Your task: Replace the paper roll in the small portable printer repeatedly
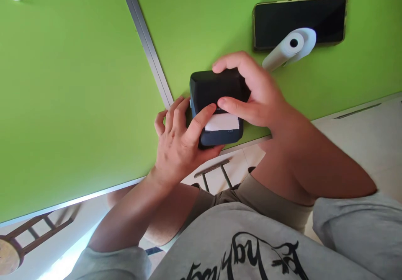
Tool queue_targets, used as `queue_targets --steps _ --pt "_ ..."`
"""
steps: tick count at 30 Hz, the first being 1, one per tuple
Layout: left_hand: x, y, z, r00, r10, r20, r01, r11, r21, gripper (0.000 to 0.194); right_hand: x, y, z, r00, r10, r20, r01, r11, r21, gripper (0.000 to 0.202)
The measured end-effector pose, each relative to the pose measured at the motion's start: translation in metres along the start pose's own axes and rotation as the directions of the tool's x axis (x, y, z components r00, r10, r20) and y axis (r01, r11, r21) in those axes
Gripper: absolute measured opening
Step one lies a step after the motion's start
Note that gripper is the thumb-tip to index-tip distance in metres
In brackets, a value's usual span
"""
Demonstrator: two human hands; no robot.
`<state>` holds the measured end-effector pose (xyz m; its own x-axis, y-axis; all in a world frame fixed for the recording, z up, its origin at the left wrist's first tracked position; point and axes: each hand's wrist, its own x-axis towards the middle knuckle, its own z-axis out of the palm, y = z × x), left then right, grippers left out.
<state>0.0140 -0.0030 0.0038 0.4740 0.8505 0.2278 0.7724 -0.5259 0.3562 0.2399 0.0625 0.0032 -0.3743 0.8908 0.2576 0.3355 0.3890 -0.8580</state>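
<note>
A dark, box-shaped device [216, 91] sits at the near edge of the green table [78, 83], a white paper strip [221, 122] lying across its face; the left hand [180, 140] grips its left side, with the thumb on top near the strip, while the right hand [256, 91] holds its far right part between curved fingers and thumb; beyond the right hand a white paper roll [284, 50] with a loose end overlaps the view of a black phone [298, 20], and a metal strip [146, 41] runs across the tabletop, meeting the left hand's fingers
</note>
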Motion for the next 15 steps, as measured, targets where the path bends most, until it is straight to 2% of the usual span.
queue_targets --steps 2,4,7,9,15 --pt "-0.0003 -0.0003 0.0018 1.000 0.008 -0.014 -0.008 1.000 -0.002 0.082 -0.0021 -0.0001 0.0052 0.996 -0.044 -0.074 0.041 0.998 -0.045 0.039" --pt "-0.0006 -0.0005 0.0040 0.999 0.001 -0.042 -0.001 1.000 -0.001 0.098 -0.0026 -0.0015 0.0090 0.987 -0.075 -0.142 0.062 0.994 -0.091 0.033" --pt "-0.0011 -0.0011 0.0067 0.998 -0.037 -0.060 0.038 0.999 0.012 0.118 -0.0008 -0.0031 0.0118 0.959 -0.079 -0.272 0.030 0.983 -0.179 0.031" --pt "-0.0013 -0.0018 0.0074 0.997 -0.048 -0.052 0.049 0.999 0.015 0.118 0.0009 -0.0027 0.0124 0.949 -0.060 -0.308 -0.011 0.974 -0.225 0.033" --pt "-0.0018 -0.0024 0.0044 0.998 -0.043 -0.036 0.043 0.999 -0.012 0.107 0.0011 0.0006 0.0121 0.960 -0.036 -0.279 -0.033 0.971 -0.238 0.036"
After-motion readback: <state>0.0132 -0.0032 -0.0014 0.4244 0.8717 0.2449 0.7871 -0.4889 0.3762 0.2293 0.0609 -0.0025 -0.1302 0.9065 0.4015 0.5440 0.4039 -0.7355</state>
